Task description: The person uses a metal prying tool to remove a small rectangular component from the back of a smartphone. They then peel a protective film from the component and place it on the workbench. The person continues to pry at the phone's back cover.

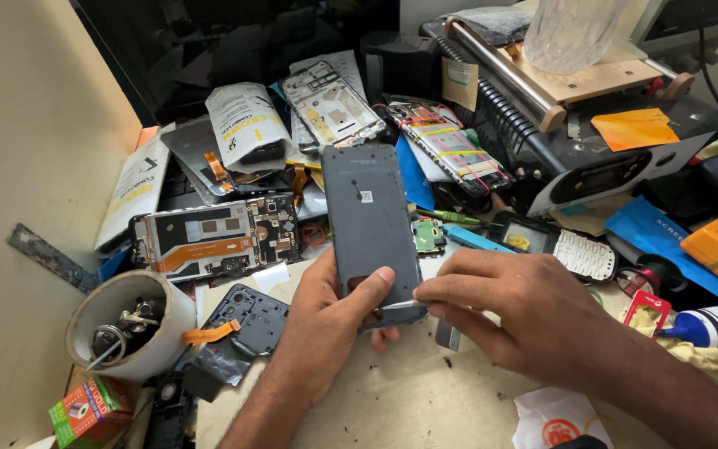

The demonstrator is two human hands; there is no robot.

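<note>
Gripped in the left hand, thumb across its lower edge: a dark grey phone panel, upright above the workbench. Pinched between right hand fingertips, a thin metal pry blade meeting the panel's lower right edge. Left of the panel, an opened phone chassis and a tape roll holding small parts. Right of it, a keypad phone; behind, a black heating machine.
</note>
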